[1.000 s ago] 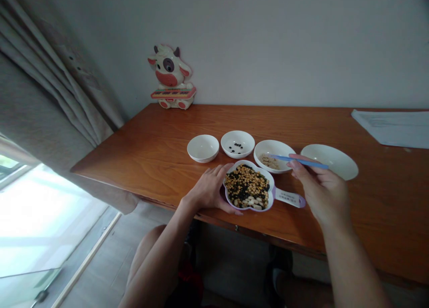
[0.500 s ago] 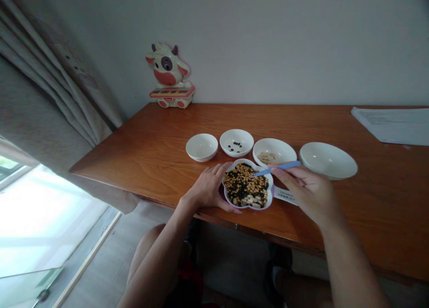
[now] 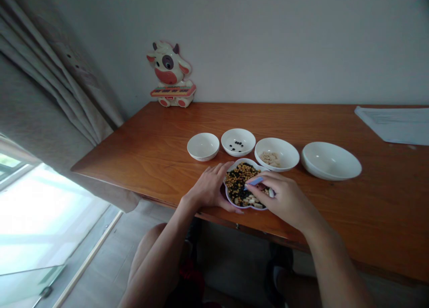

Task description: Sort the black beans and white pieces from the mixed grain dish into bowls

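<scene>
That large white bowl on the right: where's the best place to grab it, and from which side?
Pinch the rim of the large white bowl from its right side. It is wide and shallow with a flared edge, and another white bowl sits close on its left, so the right looks freer.

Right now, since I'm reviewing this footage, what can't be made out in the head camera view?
- Head view: the right hand hides the right part of the purple-rimmed divided dish and its handle.
- Head view: the same hand covers part of the blue plastic tweezers, so whether they hold anything cannot be told.
- Head view: the dish's mixed grains are too small to identify piece by piece.
- Head view: the sheet of paper is cut off by the right edge, its print too small to read.
</scene>
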Demonstrator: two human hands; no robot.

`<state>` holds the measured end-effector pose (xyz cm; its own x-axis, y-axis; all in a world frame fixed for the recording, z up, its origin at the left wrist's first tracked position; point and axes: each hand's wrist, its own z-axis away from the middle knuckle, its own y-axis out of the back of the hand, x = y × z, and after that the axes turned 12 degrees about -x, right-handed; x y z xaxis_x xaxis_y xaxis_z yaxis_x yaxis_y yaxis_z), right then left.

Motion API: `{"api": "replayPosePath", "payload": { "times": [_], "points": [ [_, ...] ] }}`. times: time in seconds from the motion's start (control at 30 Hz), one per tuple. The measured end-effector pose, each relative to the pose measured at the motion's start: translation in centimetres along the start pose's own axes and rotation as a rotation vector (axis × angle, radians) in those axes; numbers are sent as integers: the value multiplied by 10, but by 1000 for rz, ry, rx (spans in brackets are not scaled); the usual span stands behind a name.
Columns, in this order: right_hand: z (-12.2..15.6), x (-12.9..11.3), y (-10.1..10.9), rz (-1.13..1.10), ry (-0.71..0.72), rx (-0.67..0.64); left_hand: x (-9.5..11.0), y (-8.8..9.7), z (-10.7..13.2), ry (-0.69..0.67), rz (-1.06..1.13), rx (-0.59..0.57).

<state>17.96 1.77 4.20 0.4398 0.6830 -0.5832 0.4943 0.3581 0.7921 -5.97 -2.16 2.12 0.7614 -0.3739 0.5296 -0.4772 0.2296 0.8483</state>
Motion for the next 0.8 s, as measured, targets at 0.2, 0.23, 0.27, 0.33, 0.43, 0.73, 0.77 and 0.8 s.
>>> {"api": "replayPosePath", "payload": {
  "times": [0.2,0.23,0.27,0.33,0.43,0.73,0.77,0.8],
  "points": [
    [0,4,-3,114,0,-11,-3,-2,0,-18,-5,10],
    [0,4,-3,123,5,-5,-3,-2,0,-18,-6,9],
    [0,4,-3,130,10,5,-3,-3,0,-16,-4,6],
    [1,5,-1,139,18,43,-4,-3,-1,-16,4,2],
    [4,8,2,153,15,143,-4,-2,-1,-22,22,0],
    [10,21,13,218,-130,339,-4,-3,0,-22,8,2],
    [10,21,12,214,-132,334,-4,-2,0,-22,8,1],
    [11,22,12,204,-125,324,-4,-2,0,-21,9,1]
  ]
}}
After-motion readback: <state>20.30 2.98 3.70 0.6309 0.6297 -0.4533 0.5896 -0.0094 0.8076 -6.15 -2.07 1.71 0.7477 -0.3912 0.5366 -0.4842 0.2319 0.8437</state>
